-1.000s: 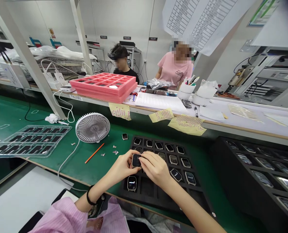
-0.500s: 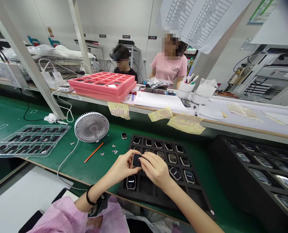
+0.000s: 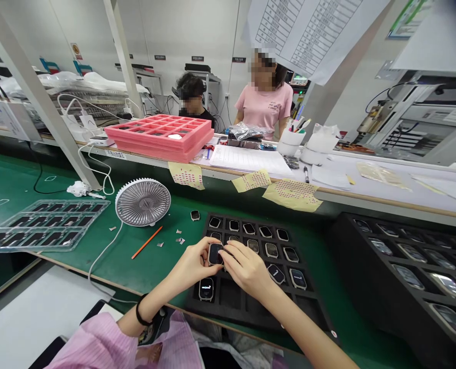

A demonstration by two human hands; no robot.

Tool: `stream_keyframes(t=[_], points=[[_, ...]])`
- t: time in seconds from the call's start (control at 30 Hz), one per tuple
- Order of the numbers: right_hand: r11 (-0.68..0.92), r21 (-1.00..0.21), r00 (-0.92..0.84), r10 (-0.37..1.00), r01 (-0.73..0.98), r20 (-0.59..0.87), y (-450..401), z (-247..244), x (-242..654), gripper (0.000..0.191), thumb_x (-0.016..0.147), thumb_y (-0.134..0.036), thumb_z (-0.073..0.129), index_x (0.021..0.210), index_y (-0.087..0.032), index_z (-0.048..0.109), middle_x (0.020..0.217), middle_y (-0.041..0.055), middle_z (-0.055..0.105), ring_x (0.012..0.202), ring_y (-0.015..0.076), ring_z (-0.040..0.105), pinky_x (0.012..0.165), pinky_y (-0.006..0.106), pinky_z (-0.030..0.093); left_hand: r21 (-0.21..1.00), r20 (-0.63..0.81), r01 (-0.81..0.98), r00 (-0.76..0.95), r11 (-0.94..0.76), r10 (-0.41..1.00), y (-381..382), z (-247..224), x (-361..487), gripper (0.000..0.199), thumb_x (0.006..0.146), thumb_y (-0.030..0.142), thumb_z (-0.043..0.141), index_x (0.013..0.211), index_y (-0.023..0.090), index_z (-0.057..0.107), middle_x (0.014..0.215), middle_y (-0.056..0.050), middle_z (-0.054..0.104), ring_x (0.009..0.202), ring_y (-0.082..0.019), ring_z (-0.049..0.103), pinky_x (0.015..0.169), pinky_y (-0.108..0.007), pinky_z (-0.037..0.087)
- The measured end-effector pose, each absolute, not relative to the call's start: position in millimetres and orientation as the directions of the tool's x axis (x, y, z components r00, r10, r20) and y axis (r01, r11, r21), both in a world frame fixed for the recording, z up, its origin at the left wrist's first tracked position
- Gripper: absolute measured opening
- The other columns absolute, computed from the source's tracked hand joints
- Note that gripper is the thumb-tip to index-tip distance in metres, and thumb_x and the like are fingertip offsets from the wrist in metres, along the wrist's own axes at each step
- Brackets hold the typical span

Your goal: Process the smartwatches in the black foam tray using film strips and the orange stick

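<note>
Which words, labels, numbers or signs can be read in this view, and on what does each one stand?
Hanging printed table: too small to read.
White label on the bench edge: too blurred to read.
Black wall signs: too small to read.
Pink T-shirt print: too small to read.
Lit smartwatch screen: too small to read.
Held smartwatch, between left hand and right hand: no readable text.

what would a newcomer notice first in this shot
The eye goes first to the left hand and right hand at bottom centre, both on a smartwatch above a black foam tray of watches. Beyond them, a stack of pink foam trays stands out on the far bench. A round grey desk fan sits on the green mat left of the hands.
</note>
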State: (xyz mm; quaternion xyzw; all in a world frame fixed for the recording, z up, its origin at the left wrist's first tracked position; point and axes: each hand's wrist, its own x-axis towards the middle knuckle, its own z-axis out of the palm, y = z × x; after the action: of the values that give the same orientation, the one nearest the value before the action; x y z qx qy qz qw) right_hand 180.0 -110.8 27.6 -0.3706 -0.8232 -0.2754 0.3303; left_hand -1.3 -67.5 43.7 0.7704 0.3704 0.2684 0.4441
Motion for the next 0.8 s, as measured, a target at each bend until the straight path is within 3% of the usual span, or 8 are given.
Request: stream_keyframes(t=[0.2,0.47,0.57,0.7,0.8], points=[[0.576,0.206,-0.502,0.418,0.791,0.757,-113.4,22.9,183.3,0.021,0.087,-0.011,0.053,0.102,-0.009,0.067,0.093,0.0107,0.071,0.096,0.0231,0.064,0.079,0.033,0.055,0.896,0.092,0.312,0.567,-0.317,0.818,-66.5,42.0,-0.6,0.043,0.073,0.03,0.065,0.112,0.019,0.052,0.064,0.008,0.046,0.052,-0.009,0.043,0.049,-0.02,0.036],[0.573,0.112,-0.483,0.551,0.812,0.681,-114.0,9.0,182.9,0.036,0.087,-0.014,0.048,0.121,-0.011,0.059,0.101,0.0127,0.067,0.104,0.0238,0.06,0.082,0.035,0.055,0.9,0.098,0.31,0.541,-0.306,0.835,-62.1,36.0,2.3,0.042,0.073,0.03,0.063,0.111,0.018,0.051,0.062,0.007,0.045,0.053,-0.009,0.045,0.049,-0.02,0.035],[0.546,0.138,-0.483,0.56,0.826,0.673,-111.8,12.3,191.5,0.038,0.086,-0.015,0.049,0.123,-0.012,0.058,0.101,0.0121,0.067,0.103,0.0239,0.06,0.08,0.034,0.055,0.929,0.079,0.263,0.547,-0.26,0.834,-59.6,23.1,7.5,0.043,0.073,0.034,0.063,0.111,0.017,0.05,0.066,0.005,0.048,0.056,-0.01,0.046,0.05,-0.021,0.036],[0.435,0.169,-0.384,0.471,0.884,0.795,-91.6,52.1,237.6,0.035,0.086,-0.012,0.048,0.119,-0.013,0.06,0.096,0.0106,0.068,0.095,0.0205,0.061,0.08,0.032,0.052,0.953,0.072,0.215,0.525,-0.214,0.848,-64.1,-12.5,16.9,0.052,0.072,0.041,0.066,0.116,0.018,0.048,0.069,0.002,0.053,0.054,-0.01,0.044,0.048,-0.02,0.034],[0.185,0.037,-0.13,0.521,0.982,0.843,-57.6,104.6,293.1,0.027,0.089,-0.015,0.045,0.106,-0.017,0.065,0.091,0.0085,0.067,0.088,0.0199,0.061,0.078,0.031,0.05,0.975,0.043,0.159,0.541,-0.153,0.84,-73.2,-45.3,24.5,0.057,0.07,0.048,0.068,0.116,0.02,0.05,0.073,0.0,0.058,0.051,-0.009,0.044,0.047,-0.02,0.035]])
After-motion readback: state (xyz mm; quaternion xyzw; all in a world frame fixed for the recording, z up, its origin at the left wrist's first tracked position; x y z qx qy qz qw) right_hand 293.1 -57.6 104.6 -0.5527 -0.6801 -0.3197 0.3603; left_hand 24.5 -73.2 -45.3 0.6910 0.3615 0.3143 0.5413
